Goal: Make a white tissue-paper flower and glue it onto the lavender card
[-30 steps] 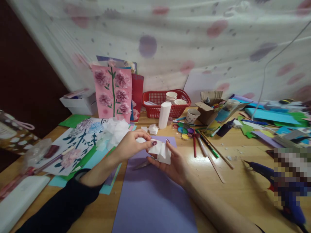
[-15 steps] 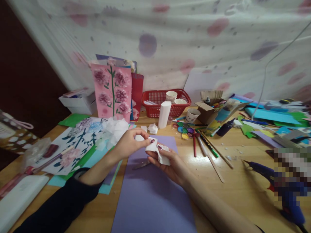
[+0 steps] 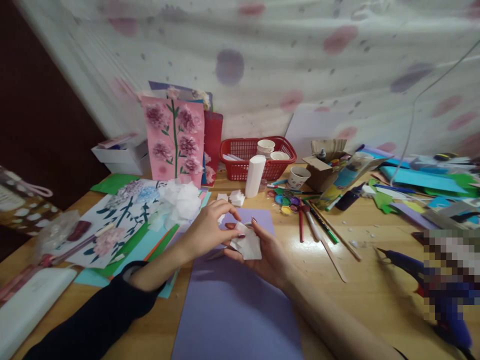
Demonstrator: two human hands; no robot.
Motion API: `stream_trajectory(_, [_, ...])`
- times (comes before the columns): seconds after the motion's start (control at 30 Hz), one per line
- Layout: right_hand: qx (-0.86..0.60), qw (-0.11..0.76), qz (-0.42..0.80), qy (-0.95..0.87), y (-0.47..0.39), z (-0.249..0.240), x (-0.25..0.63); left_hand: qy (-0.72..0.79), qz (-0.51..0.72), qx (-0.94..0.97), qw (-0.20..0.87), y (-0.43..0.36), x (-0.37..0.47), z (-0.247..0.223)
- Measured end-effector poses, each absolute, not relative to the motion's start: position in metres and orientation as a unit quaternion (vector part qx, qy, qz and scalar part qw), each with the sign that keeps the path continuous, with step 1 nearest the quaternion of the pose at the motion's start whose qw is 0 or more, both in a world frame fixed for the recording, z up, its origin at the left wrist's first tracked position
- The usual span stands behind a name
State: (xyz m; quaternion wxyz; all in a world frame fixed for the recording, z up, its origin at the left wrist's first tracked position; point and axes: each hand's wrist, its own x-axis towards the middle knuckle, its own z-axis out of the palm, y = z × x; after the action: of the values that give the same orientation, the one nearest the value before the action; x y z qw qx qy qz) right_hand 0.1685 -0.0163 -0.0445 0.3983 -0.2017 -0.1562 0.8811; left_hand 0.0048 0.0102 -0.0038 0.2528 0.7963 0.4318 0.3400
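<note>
White tissue paper (image 3: 247, 243) rests in my right hand (image 3: 272, 257), its fingers curled beneath and around it. My left hand (image 3: 206, 227) pinches the near-left part of the same tissue between thumb and fingers. Another bit of white paper shows partly behind my left fingers. Under both hands lies a purple sheet of paper (image 3: 236, 315). Part of a metal tool, mostly hidden by the hands, rests on that sheet. Just beyond them sit small folded white tissue pieces (image 3: 236, 198) and an upright white roll (image 3: 255, 176).
Behind stands a red basket (image 3: 236, 170) with paper cups. A pink flower picture (image 3: 178, 142) leans at the back left, near crumpled white tissue (image 3: 180, 200). To the right are paint pots (image 3: 285, 201), brushes, a glue bottle (image 3: 348, 197) and a blue glue gun (image 3: 407, 265).
The folded tissue has been turned and spread flatter in my right hand. My left thumb and fingers have shifted slightly down onto it.
</note>
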Motion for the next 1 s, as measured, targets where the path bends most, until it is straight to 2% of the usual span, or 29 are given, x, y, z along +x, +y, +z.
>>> stream_trajectory(0.2, [-0.184,0.398,0.888,-0.143,-0.015,-0.0456,0.1693,0.404,0.368,0.818,0.179,0.011,0.0036,-0.0006])
stream_trajectory(0.53, [-0.182,0.406,0.882,-0.157,-0.0161,-0.047,0.171,0.412,0.365,0.822,0.145,0.0113,0.0028,-0.0022])
stream_trajectory(0.8, [-0.222,0.458,0.844,-0.17,-0.0184,-0.045,0.1695,0.374,0.371,0.828,0.194,0.0093,-0.0004,0.0031])
stream_trajectory(1.0, [-0.252,0.487,0.815,-0.186,-0.0201,-0.0441,0.1678,0.328,0.392,0.811,0.286,0.0101,-0.0028,0.0034])
